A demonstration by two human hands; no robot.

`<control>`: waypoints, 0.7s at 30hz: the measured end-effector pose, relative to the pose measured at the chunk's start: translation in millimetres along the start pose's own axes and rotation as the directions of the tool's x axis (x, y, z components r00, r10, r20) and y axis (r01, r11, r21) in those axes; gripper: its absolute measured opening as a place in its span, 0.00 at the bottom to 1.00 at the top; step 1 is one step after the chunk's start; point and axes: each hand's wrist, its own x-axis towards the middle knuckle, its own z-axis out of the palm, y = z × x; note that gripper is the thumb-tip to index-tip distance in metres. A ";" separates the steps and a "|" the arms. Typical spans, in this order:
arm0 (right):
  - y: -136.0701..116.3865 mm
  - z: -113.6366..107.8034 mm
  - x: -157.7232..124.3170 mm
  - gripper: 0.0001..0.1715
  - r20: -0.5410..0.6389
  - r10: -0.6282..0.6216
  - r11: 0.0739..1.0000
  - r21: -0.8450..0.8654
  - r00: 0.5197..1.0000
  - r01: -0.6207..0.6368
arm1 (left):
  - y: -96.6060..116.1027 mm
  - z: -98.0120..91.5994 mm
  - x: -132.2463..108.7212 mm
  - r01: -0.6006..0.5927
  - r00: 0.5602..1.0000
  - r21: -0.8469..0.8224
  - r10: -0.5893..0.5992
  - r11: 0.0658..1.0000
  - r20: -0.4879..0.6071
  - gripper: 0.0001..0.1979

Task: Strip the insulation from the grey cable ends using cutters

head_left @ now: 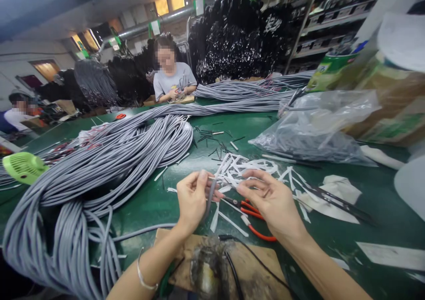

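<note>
My left hand (191,200) is closed around a grey cable (210,199), its end sticking up past the thumb. The cable runs back under my wrist toward the bundle on the left. To the right, my right hand (277,202) hovers with curled fingers, thumb and index tips a little apart; I make out nothing between them. Under it lie orange-handled cutters (252,210), partly hidden by the hand. White paper-like strips (229,169) are heaped just beyond both hands.
A thick bundle of grey cables (109,167) covers the left side. A clear plastic bag (318,131) sits at right, near black tweezers (345,204). A wooden board with a dirty metal device (209,269) is in front of me. Across the green table (199,158) a person (174,76) works.
</note>
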 end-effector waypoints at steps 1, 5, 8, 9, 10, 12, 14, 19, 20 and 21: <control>1.4 -0.6 1.0 0.28 0.013 0.003 1.000 -0.017 1.000 -0.003 | -0.7 -0.7 0.6 0.009 1.000 -0.014 -0.009 1.000 -0.001 0.20; 5.6 -6.4 6.1 0.25 0.045 -0.093 0.988 -0.120 0.995 0.097 | -4.4 -1.4 1.7 0.052 0.998 -0.100 -0.048 0.994 0.033 0.20; 5.7 -11.9 5.0 0.19 -0.079 -0.320 0.919 -0.268 0.944 0.289 | -6.7 -0.8 2.9 0.083 0.993 -0.161 -0.069 0.983 0.094 0.21; 5.2 -12.8 2.6 0.17 -0.170 -0.421 0.873 -0.341 0.891 0.347 | -7.4 -0.5 3.5 0.093 0.990 -0.172 -0.074 0.981 0.116 0.20; 4.8 -12.8 -0.9 0.15 -0.258 -0.522 0.818 -0.421 0.813 0.391 | -8.0 -0.2 3.9 0.104 0.987 -0.178 -0.080 0.979 0.137 0.20; 4.9 -10.3 -9.1 0.09 -0.311 -0.695 0.684 -0.565 0.649 0.461 | -9.5 0.6 4.3 0.129 0.979 -0.179 -0.096 0.975 0.180 0.21; 6.5 -5.3 -15.7 0.07 -0.161 -0.773 0.555 -0.640 0.614 0.531 | -10.9 1.6 3.4 0.159 0.965 -0.153 -0.121 0.975 0.231 0.21; 12.3 2.1 -14.0 0.08 0.209 -0.662 0.511 -0.575 0.719 0.638 | -10.9 0.2 -0.4 -0.033 0.976 0.084 0.014 0.996 0.218 0.16; 12.7 1.8 -12.5 0.07 0.227 -0.665 0.512 -0.556 0.712 0.655 | -10.1 -1.1 -0.4 -0.114 0.975 0.157 0.080 0.981 0.206 0.15; 12.7 1.3 -11.4 0.07 0.235 -0.676 0.504 -0.544 0.698 0.671 | -9.3 -2.6 0.0 -0.184 0.970 0.227 0.138 0.956 0.202 0.15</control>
